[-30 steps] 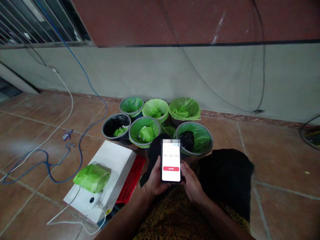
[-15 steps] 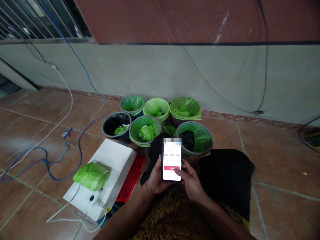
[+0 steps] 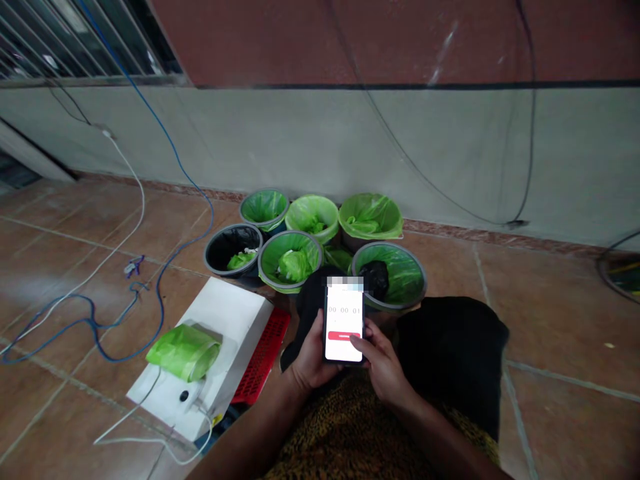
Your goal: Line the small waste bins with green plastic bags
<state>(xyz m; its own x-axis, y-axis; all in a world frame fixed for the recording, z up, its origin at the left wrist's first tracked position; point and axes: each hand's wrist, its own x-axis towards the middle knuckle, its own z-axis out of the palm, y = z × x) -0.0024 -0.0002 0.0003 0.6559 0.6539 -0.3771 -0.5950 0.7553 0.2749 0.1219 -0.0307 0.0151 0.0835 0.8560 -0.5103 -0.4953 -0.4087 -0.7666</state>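
Note:
A smartphone (image 3: 344,320) is held upright between both hands above my lap, its bright screen showing a timer at 00 00 01 over a red button. My left hand (image 3: 311,357) is closed round the phone's left edge. From the lower right, my right hand (image 3: 383,360) grips the other edge, its thumb over the screen beside the red button. Just beyond the phone stand several lined bins, among them a bin with a black bundle in it (image 3: 407,273) and a bin with crumpled green plastic (image 3: 267,272).
A white box-like surface (image 3: 225,313) at the left carries a folded green plastic bag roll (image 3: 184,352) and a white cable. A red perforated crate (image 3: 263,357) sits beside it. Blue cable (image 3: 160,313) loops over the tiled floor. A wall (image 3: 280,147) rises behind the bins.
The timer on the phone has gone from 00 00 00 to 00 00 01. My right thumb has shifted very slightly; both hands keep their hold on the phone.

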